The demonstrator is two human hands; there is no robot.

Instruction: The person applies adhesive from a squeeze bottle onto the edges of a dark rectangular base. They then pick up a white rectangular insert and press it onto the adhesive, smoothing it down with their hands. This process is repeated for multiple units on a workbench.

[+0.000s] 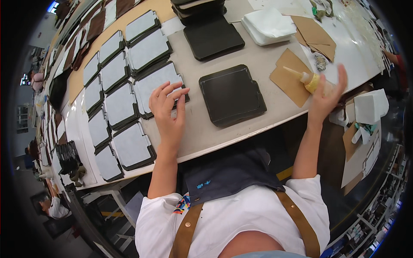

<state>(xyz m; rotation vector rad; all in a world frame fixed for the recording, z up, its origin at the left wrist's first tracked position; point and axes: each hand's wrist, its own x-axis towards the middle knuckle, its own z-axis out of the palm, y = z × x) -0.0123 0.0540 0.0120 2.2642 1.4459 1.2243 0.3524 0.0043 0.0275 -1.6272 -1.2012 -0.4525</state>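
My left hand [167,105] hovers by the right edge of the pale-topped panels, fingers loosely bent and apart, with nothing in it. My right hand [325,101] is at the table's right side, thumb and fingers spread around the base of a yellow glue bottle [310,81]. The bottle's long pale nozzle points left over a brown cardboard sheet [286,71]; whether the palm touches the bottle is hard to see. Between my hands lies a flat black panel [232,95] with a notched right edge.
Rows of black panels with pale grey tops [124,105] cover the table's left part. Farther back stand a stack of black panels [213,38] and a white pile of sheets [269,26]. More cardboard [314,36] lies far right. Beside the table's right edge is a white block-shaped item [371,105].
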